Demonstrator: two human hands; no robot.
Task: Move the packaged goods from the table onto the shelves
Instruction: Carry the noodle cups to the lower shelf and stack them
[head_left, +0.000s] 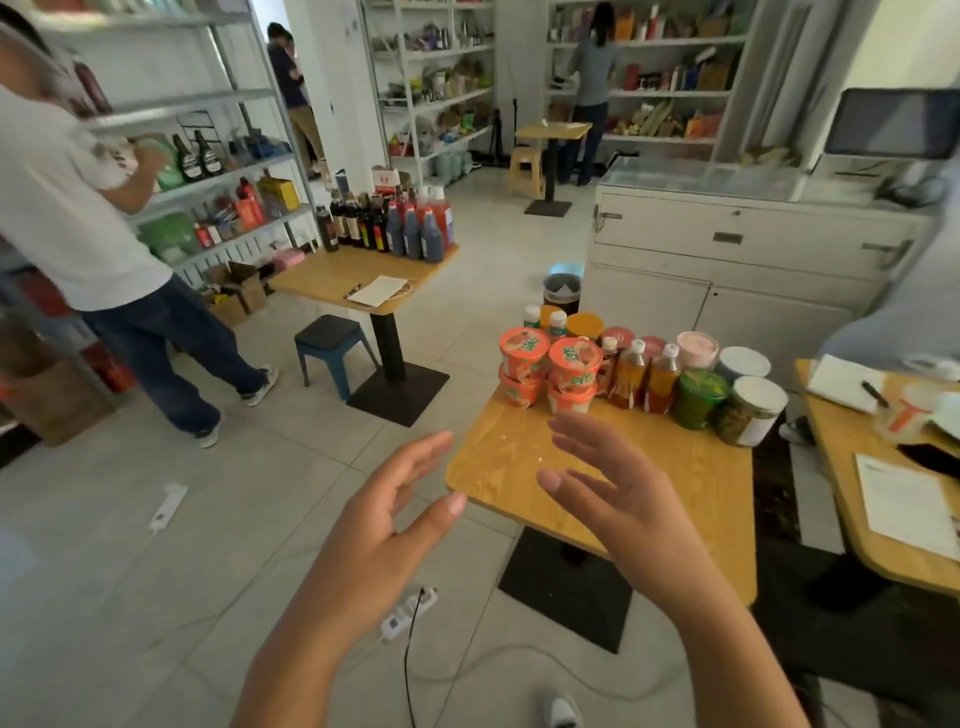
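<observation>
Both hands hover with fingers spread, holding nothing: the left hand (384, 525) over the floor beside the desk (675, 499), the right hand (613, 499) above its near part. The cups (550, 374), bottles (644, 376) and jars (727, 395) crowd its far edge.

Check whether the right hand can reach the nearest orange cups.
Probably yes: the right hand is open just in front of the orange cups, with only bare table between them.
</observation>
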